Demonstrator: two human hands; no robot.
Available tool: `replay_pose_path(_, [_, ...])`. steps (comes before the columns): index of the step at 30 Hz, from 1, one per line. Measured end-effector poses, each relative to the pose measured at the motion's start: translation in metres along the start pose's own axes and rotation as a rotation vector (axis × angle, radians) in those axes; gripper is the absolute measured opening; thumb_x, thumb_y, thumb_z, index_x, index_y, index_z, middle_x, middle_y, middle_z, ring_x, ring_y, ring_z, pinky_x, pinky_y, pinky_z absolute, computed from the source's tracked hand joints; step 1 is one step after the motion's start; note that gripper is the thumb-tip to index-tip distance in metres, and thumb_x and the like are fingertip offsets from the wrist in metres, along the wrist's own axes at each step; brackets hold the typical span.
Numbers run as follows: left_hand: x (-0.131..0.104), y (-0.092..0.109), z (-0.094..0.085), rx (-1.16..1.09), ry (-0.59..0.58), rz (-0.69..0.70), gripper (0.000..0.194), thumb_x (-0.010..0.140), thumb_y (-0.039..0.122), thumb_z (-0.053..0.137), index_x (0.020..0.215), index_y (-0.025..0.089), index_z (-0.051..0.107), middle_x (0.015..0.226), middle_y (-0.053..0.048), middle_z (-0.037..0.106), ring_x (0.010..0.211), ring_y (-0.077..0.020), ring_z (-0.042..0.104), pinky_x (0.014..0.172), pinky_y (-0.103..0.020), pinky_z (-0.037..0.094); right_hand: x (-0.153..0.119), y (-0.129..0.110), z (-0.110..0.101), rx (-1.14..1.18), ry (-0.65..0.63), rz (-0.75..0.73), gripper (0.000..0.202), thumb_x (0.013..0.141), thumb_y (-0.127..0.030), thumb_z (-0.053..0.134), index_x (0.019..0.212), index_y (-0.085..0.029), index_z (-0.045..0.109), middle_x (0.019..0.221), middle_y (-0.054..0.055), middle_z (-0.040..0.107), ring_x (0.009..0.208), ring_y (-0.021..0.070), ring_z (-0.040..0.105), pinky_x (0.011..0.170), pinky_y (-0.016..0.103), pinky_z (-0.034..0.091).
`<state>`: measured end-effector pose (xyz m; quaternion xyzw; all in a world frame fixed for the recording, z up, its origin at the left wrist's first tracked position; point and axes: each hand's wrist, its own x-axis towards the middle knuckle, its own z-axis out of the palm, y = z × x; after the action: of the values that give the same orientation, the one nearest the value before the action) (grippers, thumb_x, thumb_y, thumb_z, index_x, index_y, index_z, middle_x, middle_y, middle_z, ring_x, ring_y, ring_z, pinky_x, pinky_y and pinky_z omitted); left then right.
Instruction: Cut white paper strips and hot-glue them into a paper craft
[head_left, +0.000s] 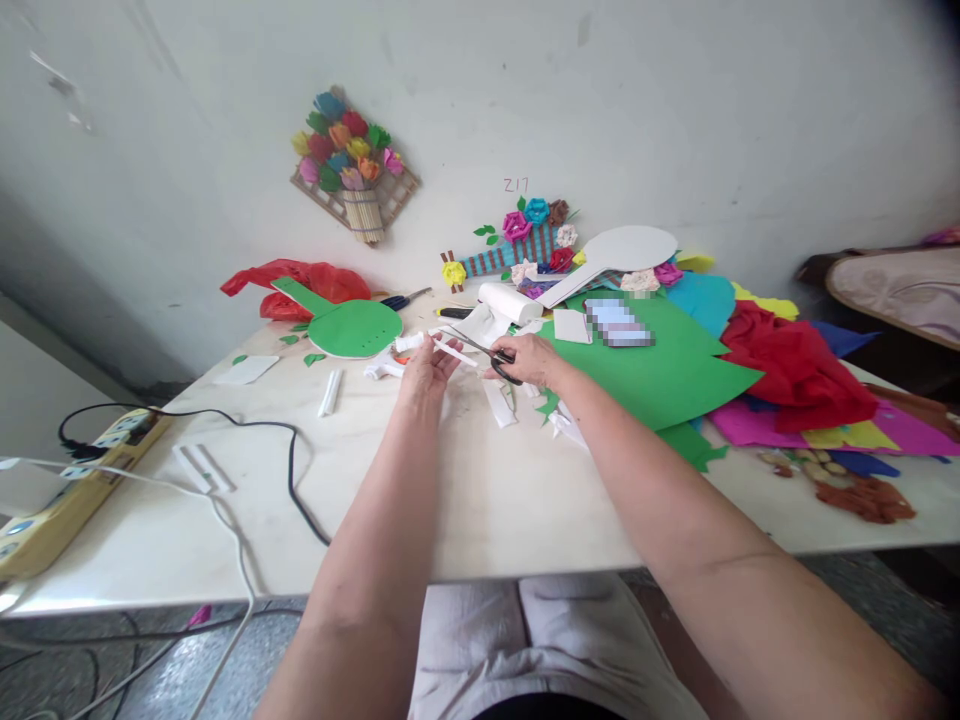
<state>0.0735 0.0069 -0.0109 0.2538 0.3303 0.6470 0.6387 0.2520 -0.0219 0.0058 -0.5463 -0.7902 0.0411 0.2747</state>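
Observation:
My left hand (429,372) pinches a narrow white paper strip (456,352) above the middle of the table. Closed round the black handles of a pair of scissors (504,366), my right hand (532,362) holds the blades pointing left, close to the strip. Whether the blades touch the paper I cannot tell. White paper scraps (500,404) lie below the scissors. Just behind the hands is a roll of white paper (511,303). A white glue gun (384,366) lies left of my left hand, partly hidden by it.
A green paddle-shaped cutout (355,328) lies at the left, near red crepe paper (307,285). Green sheets (660,370), a phone (619,323) and a white paddle-shaped cutout (630,248) are at the right. A power strip (97,470) with loose cables sits at the left edge.

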Motion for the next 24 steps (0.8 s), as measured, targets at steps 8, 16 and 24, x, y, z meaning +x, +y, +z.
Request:
replay_pose_path(8, [0.003,-0.004,-0.003,0.050,-0.012,0.122,0.017,0.079,0.028,0.058,0.072,0.013,0.061,0.048,0.004,0.047,0.039,-0.0037,0.046,0.040,-0.012,0.038,0.000,0.004,0.001,0.030,-0.067,0.015,0.040,0.061,-0.054,0.064,0.087,-0.024,0.067,0.071,-0.002,0.066,0.066,0.0129,0.056,0.057,0.021,0.035])
replay_pose_path(16, [0.002,-0.004,-0.005,0.041,-0.041,0.130,0.012,0.076,0.026,0.062,0.077,0.014,0.062,0.052,0.002,0.053,0.046,-0.0067,0.053,0.053,-0.019,0.049,-0.001,0.000,-0.002,-0.105,-0.134,-0.061,0.050,0.060,-0.061,0.062,0.097,-0.029,0.066,0.082,-0.002,0.068,0.074,0.0156,0.059,0.061,0.024,0.037])
replay_pose_path(24, [0.004,-0.004,-0.011,0.056,-0.087,0.123,0.012,0.074,0.025,0.063,0.078,0.016,0.056,0.050,0.004,0.052,0.046,-0.0082,0.056,0.055,-0.021,0.050,-0.001,-0.002,-0.004,-0.178,-0.115,-0.073,0.052,0.060,-0.062,0.060,0.100,-0.030,0.066,0.085,-0.001,0.069,0.080,0.0186,0.061,0.065,0.026,0.038])
